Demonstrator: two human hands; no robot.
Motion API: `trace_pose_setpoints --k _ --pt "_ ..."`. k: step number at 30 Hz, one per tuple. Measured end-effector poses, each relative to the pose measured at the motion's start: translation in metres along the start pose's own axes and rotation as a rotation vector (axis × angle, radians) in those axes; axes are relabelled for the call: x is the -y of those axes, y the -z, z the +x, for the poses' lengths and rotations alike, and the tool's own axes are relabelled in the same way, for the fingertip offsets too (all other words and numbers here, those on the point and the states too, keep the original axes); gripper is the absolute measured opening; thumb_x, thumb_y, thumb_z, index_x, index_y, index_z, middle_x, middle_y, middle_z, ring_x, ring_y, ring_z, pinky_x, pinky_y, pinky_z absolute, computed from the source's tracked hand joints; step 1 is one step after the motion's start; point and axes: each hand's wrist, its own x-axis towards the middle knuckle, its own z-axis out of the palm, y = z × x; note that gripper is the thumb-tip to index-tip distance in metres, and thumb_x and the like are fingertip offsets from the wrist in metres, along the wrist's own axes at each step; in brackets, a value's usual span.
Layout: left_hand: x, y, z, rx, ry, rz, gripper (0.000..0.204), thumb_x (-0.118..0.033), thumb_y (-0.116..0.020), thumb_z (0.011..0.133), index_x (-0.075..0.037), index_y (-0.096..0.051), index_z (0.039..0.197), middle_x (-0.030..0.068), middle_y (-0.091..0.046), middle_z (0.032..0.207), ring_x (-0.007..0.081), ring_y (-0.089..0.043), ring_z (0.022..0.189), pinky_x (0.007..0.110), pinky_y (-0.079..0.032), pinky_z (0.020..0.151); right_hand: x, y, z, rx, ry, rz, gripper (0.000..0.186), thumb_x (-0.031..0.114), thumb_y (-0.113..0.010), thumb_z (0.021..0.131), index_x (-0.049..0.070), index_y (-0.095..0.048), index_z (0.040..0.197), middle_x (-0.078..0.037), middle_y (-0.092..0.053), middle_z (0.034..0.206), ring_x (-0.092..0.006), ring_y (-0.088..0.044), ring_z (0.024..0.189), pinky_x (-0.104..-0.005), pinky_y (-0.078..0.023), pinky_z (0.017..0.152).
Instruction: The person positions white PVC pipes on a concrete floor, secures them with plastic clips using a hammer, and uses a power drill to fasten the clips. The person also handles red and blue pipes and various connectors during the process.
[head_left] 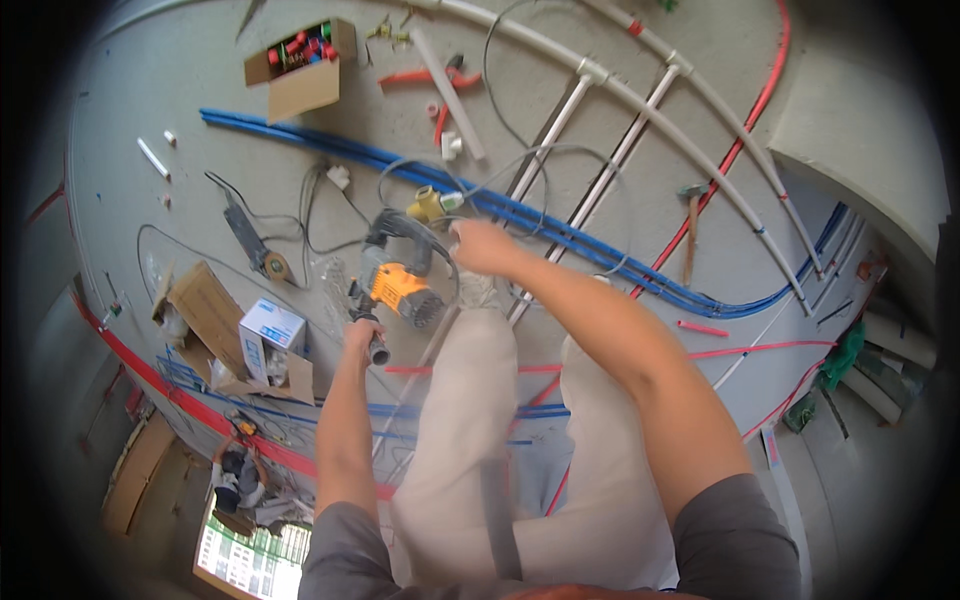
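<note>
My left hand is wrapped round the black side handle of a yellow and black rotary hammer, which hangs tilted in front of my left leg. The tool's dark rear grip loops up at its far side, beside my right hand. That right hand is closed and stands a little to the right of the rear grip. A grey cable passes near its fingers, but what they hold is hidden. Just beyond is a small yellow thing with a white and green end, its kind unclear.
Blue pipes and white pipes cross the floor. An angle grinder with its cord lies left, above an open carton. Farther off are a box of coloured fittings and red cutters. A hammer lies right. Another person crouches lower left.
</note>
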Motion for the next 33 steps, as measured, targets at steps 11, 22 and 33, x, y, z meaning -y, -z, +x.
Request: trace_pose_setpoints --k 11,22,33 --pt "0.119 0.028 0.145 0.065 -0.292 -0.149 0.044 0.007 -0.073 0.076 0.002 -0.055 0.115 0.0124 -0.065 0.095 0.0248 -0.068 0.075 0.04 -0.056 0.059 -0.207 0.045 -0.059 -0.227 0.226 -0.056 0.022 0.019 -0.063 0.098 0.004 -0.068 0.113 -0.019 -0.071 0.107 -0.0415 -0.066 0.103 -0.0489 -0.052 0.09" --pt "-0.236 -0.12 -0.065 -0.258 -1.201 1.507 0.02 -0.02 -0.072 0.091 -0.002 -0.067 0.099 0.0203 -0.07 0.087 0.0459 -0.067 0.084 0.053 -0.052 0.071 -0.342 0.286 -0.006 -1.43 0.318 -0.013 0.018 0.021 -0.063 0.1 0.007 -0.072 0.106 -0.021 -0.072 0.092 -0.0433 -0.069 0.085 -0.0469 -0.054 0.07" --pt "-0.224 -0.374 -0.203 0.456 -1.619 1.139 0.028 -0.017 -0.072 0.097 0.0 -0.066 0.119 0.0165 -0.065 0.095 0.0314 -0.066 0.085 0.042 -0.054 0.077 -0.259 0.482 0.165 -1.341 -0.025 -0.6 0.035 0.022 -0.057 0.103 0.018 -0.07 0.135 -0.003 -0.067 0.136 -0.0319 -0.052 0.137 -0.0569 -0.042 0.112"
